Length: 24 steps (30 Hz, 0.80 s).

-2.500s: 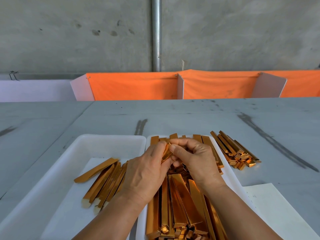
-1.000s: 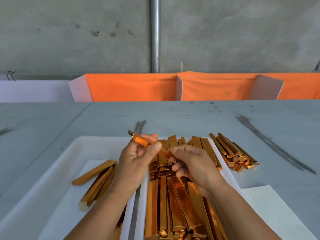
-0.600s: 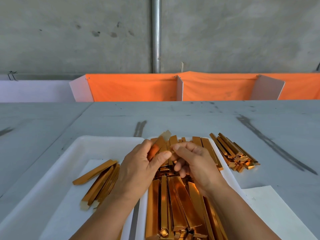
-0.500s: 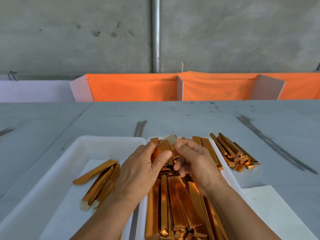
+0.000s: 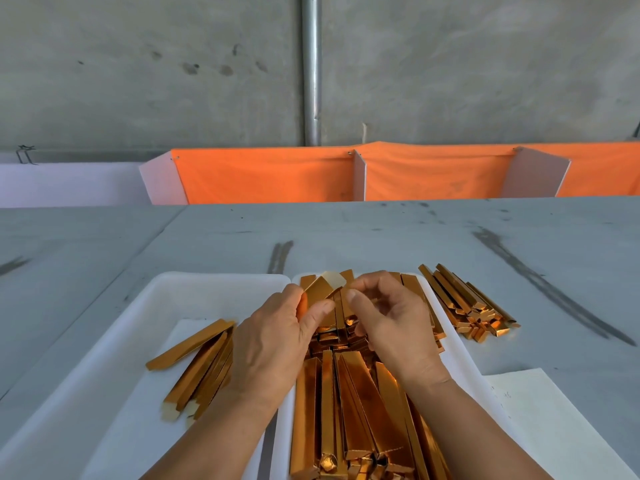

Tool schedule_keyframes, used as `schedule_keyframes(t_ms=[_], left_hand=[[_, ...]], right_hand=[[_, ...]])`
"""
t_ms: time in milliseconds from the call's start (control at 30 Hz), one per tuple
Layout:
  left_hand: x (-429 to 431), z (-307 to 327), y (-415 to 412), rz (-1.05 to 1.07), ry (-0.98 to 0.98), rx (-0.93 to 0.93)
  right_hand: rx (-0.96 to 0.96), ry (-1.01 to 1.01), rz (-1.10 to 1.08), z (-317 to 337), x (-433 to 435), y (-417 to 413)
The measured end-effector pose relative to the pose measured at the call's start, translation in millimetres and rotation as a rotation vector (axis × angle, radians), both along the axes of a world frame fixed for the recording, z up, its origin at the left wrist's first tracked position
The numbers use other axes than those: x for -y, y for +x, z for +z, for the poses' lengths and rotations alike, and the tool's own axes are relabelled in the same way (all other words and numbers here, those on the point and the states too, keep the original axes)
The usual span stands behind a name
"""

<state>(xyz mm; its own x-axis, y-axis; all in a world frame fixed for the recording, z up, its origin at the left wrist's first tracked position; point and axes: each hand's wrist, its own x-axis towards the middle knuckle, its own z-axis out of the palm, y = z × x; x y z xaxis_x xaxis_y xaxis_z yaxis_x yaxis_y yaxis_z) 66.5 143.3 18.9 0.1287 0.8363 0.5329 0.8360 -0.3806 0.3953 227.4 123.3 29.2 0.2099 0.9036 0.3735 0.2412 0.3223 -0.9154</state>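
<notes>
My left hand [image 5: 277, 336] grips a slim gold foil box [image 5: 320, 289] between thumb and fingers, its pale end flap pointing up and right. My right hand [image 5: 391, 320] hovers beside that flap with curled fingers, thumb held apart; whether a fingertip touches the flap cannot be told. Both hands are over the far end of the right white tray [image 5: 462, 358], which is heaped with gold boxes [image 5: 353, 393]. A few finished gold boxes [image 5: 204, 362] lie fanned out in the left white tray [image 5: 173, 282].
Another pile of gold boxes [image 5: 464, 303] lies on the grey table [image 5: 346, 230] right of the trays. A white paper sheet [image 5: 554, 420] sits at near right. Orange cloth dividers [image 5: 270, 174] line the table's far edge, before a concrete wall with a metal pipe [image 5: 310, 64].
My left hand swung the gold box from pointing left to pointing up and right. My right hand's thumb has come off the flap end it was pinching.
</notes>
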Motion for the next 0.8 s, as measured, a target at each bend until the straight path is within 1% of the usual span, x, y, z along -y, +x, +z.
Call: schedule_keyframes(t_ms=[100, 233, 300, 400, 500, 633, 733, 800], left_hand=[[-0.1, -0.1, 0.7, 0.018, 0.001, -0.041], [-0.7, -1.4, 1.6, 0.033, 0.010, -0.072], [-1.4, -2.7, 2.0, 0.035, 0.020, -0.086], [-2.3, -4.5, 2.5, 0.048, 0.047, -0.142], [-2.2, -5.2, 2.7, 0.063, 0.093, -0.191], [0.7, -4.4, 3.7, 0.016, 0.150, -0.212], [3.6, -3.1, 6.6, -0.052, 0.203, -0.212], [4.7, -2.6, 8.4, -0.085, 0.209, -0.207]], right_hand=[[0.113, 0.059, -0.026, -2.6, 0.0, -1.9], [0.163, 0.053, -0.030, -2.7, -0.2, -2.1], [0.152, 0.008, -0.013, -2.2, -0.7, -1.8], [0.062, -0.085, 0.045, -1.3, -1.4, -1.0], [0.039, -0.119, 0.085, -0.5, -1.2, -0.2], [0.113, -0.151, 0.078, -0.8, -1.1, 1.0], [0.217, -0.155, 0.026, -1.7, -2.4, 2.2], [0.252, -0.141, -0.007, -1.4, -3.5, 3.3]])
